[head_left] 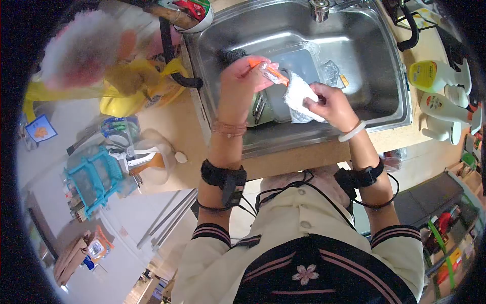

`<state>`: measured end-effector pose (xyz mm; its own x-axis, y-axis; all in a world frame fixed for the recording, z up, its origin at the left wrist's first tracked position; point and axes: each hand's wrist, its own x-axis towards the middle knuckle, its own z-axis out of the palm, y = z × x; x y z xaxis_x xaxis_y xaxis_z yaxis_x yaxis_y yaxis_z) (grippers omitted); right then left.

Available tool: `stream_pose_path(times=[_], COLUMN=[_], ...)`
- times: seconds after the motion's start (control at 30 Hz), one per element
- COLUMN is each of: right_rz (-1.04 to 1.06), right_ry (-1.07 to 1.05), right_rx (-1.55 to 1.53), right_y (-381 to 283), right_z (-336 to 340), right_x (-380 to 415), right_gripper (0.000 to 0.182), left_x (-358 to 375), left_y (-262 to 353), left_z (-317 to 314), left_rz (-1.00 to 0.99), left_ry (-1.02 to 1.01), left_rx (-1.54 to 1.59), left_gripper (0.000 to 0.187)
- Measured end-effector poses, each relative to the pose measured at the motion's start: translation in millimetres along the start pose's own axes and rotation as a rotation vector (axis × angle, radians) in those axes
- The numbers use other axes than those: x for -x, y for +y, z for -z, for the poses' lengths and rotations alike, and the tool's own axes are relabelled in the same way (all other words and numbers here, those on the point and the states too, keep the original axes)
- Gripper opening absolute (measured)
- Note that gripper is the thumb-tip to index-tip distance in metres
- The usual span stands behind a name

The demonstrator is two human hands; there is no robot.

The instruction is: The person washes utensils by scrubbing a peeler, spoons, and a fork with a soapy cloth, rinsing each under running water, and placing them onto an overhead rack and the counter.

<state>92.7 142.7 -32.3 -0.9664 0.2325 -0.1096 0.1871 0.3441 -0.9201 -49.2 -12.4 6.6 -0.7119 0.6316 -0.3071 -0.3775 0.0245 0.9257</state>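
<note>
From where I stand, the orange tool (274, 75) is up over the sink (374, 55), pinched in the fingers of the left hand (237, 76); the right hand (331, 104) has thumb and fingers closed on a white cloth (299, 95), bunched and hanging a little below the tool.

The tool's long axis slants from the left fingertips down towards the right hand; its far end comes up to the cloth's upper edge, though I cannot tell if the two touch; the left hand is the nearer, being the one that grips it, while the right fingers lie off past that far end with the cloth between; whitish stuff, perhaps suds, covers part of the tool, so I cannot say just what it is.

As for labels, the spray bottle (424, 75) on the right wears a yellow one, and the white bottle (436, 105) beside it a small printed one; the jar (200, 16) at upper left shows red and green; the writing on all three is too small or blurred for me to read.
</note>
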Motion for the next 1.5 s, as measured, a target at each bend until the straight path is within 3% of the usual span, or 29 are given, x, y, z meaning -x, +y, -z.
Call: stream_pose_path(times=[0.17, 0.27, 0.37, 0.47, 0.53, 0.57, 0.67, 0.7, 0.8, 0.97, 1.07, 1.1, 1.2, 1.3, 1.43, 1.5], right_rz=[-0.038, -0.076, -0.077, -0.048, -0.046, -0.034, -0.093, -0.08, -0.066, -0.119, -0.276, -0.135, 0.025, 0.051, -0.082, -0.046], right_ry=[0.162, 0.143, 0.171, 0.255, 0.318, 0.353, 0.469, 0.52, 0.647, 0.85, 1.008, 1.005, 0.836, 0.757, 0.885, 0.691], right_rx=[-0.077, -0.117, -0.139, -0.41, -0.709, -0.724, -0.869, -0.845, -0.773, -0.608, -0.597, -0.887, -1.12, -1.016, -0.978, -0.775], right_y=[9.2, -3.5, -15.4, -11.5, -11.4, -13.2, -23.1, -21.7, -16.8, -21.8, 2.0, 14.7, 9.2, 15.7, -2.3, 12.3], right_z=[10.9, 20.9, 18.6, 10.4, 2.1, -1.5, -10.4, -13.1, -17.5, -18.6, -7.6, 8.9, 60.5, 81.0, 72.7, 65.0], right_x=[6.8, 7.9, 4.1, -1.4, -4.1, -4.2, -6.1, -6.8, -12.0, -14.3, -20.8, -26.6, -17.9, -3.8, 11.3, 20.8], right_gripper=[0.018, 0.02, 0.021, 0.019, 0.02, 0.022, 0.022, 0.021, 0.018, 0.022, 0.03, 0.035, 0.046, 0.049, 0.047, 0.042], left_x=[9.1, 10.7, 15.8, 15.5, 15.3, 15.5, 19.7, 21.9, 30.9, 41.0, 42.0, 44.1, 53.7, 56.6, 54.6, 52.3], left_y=[10.4, 3.2, -5.4, -5.9, -22.2, -29.5, -38.8, -40.5, -48.9, -51.7, -45.1, -46.5, -35.4, -24.0, -22.0, -20.0], left_z=[12.7, 17.8, -0.3, -13.3, -18.8, -21.6, -31.7, -37.1, -50.3, -63.0, -68.3, -65.1, -63.3, -67.8, -68.6, -70.5], left_rz=[0.002, -0.295, -0.141, 0.013, -0.073, -0.115, 0.046, 0.147, 0.186, 0.129, 0.182, 0.171, 0.131, 0.125, 0.14, 0.129], left_ry=[-0.071, -0.322, -0.33, -0.309, -0.296, -0.289, -0.252, -0.23, -0.297, -0.204, -0.174, -0.165, -0.158, -0.168, -0.187, -0.192], left_rx=[-0.23, -0.769, -0.816, -0.776, -0.639, -0.57, -0.304, -0.195, -0.005, 0.029, 0.078, 0.053, 0.051, 0.057, 0.043, -0.001], left_gripper=[0.015, 0.016, 0.016, 0.016, 0.017, 0.018, 0.018, 0.017, 0.018, 0.02, 0.022, 0.022, 0.022, 0.022, 0.023, 0.023])
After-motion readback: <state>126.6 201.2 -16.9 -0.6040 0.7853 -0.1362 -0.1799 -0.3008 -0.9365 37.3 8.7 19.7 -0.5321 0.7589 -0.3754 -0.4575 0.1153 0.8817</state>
